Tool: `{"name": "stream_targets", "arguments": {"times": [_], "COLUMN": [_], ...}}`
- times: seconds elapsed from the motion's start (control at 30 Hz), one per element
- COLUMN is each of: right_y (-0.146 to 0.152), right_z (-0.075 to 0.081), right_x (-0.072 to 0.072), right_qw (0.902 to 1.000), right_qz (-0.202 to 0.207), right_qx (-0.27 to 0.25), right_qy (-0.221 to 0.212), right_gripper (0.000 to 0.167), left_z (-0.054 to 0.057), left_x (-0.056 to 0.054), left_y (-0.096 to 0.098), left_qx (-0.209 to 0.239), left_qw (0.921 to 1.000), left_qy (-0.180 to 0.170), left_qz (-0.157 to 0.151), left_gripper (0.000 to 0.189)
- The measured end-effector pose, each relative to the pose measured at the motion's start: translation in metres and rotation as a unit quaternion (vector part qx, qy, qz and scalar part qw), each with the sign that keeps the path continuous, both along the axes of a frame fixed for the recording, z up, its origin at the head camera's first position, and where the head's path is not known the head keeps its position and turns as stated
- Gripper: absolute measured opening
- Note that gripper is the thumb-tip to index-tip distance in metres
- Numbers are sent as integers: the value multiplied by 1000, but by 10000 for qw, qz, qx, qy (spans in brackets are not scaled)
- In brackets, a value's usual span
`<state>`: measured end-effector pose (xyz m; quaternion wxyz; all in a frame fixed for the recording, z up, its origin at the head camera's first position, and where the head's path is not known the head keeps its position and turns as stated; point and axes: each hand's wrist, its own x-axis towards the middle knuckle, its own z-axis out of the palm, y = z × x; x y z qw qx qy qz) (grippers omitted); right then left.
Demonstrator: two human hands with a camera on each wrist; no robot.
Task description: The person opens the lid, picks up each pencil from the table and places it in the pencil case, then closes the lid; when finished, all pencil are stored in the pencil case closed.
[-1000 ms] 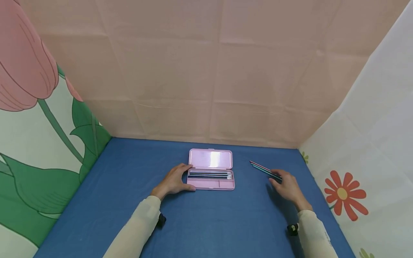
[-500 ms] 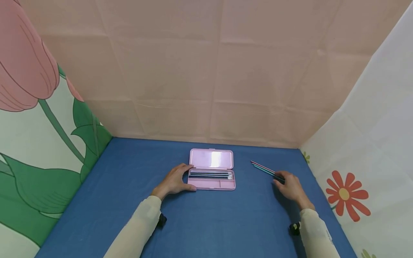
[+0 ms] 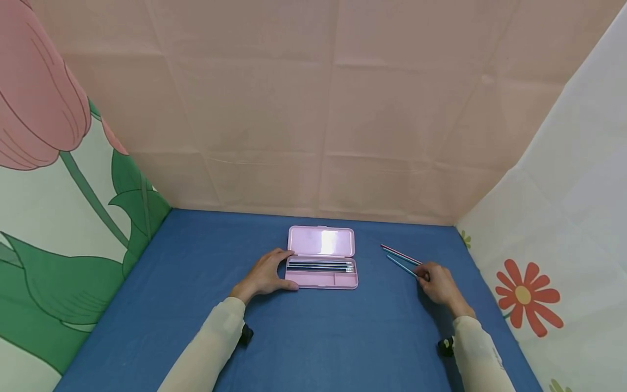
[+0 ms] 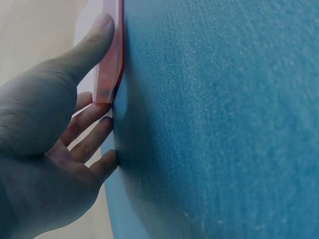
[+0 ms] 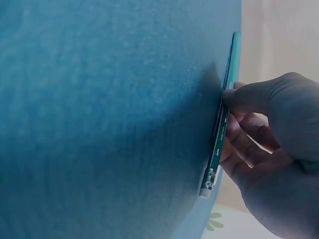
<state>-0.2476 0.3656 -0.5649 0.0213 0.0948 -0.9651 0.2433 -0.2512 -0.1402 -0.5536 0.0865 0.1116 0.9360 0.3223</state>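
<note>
A pink pencil case lies with its lid folded back, several dark pencils in its rear compartment. My left hand holds the case's left end, thumb at the front edge and fingers at the back corner. In the left wrist view the thumb lies along the case's side wall. To the right, my right hand pinches a green pencil between thumb and fingers, its white eraser end toward the wrist. A red pencil lies just behind it, its near end hidden by the hand.
Blue cloth covers the table. A beige fabric backdrop rises along the far edge. Flower-printed panels stand at the left and right, the right one close to my right forearm.
The green pencil has swung away from the red one toward me, opening a gap between their tips. My right hand shifted slightly right, then its fingers closed nearer the green pencil. My left hand stays put.
</note>
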Motion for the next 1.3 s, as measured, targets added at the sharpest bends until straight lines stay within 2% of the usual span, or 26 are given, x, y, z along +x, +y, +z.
{"name": "stream_targets", "arguments": {"times": [0.3,0.57,0.83,1.1,1.3], "right_y": [-12,-32,-63,-100,-127], "right_z": [9,23,34,33,35], "right_x": [4,2,-1,-8,-13], "right_qw": [9993,9975,9926,9866,9827], "right_qz": [81,329,923,1416,1725], "right_qx": [-19,-128,-193,-224,-258], "right_qy": [361,617,772,783,616], "right_gripper": [16,17,17,20,20], "left_z": [1,3,2,2,3], "left_x": [-1,0,0,1,2], "left_y": [0,0,0,1,1], "left_qx": [-17,-26,-20,1,27], "left_qw": [10000,10000,10000,10000,10000], "left_qy": [-16,-21,-6,-39,-87], "left_qz": [-9,-31,-54,6,29], "left_gripper": [97,97,97,97,97]}}
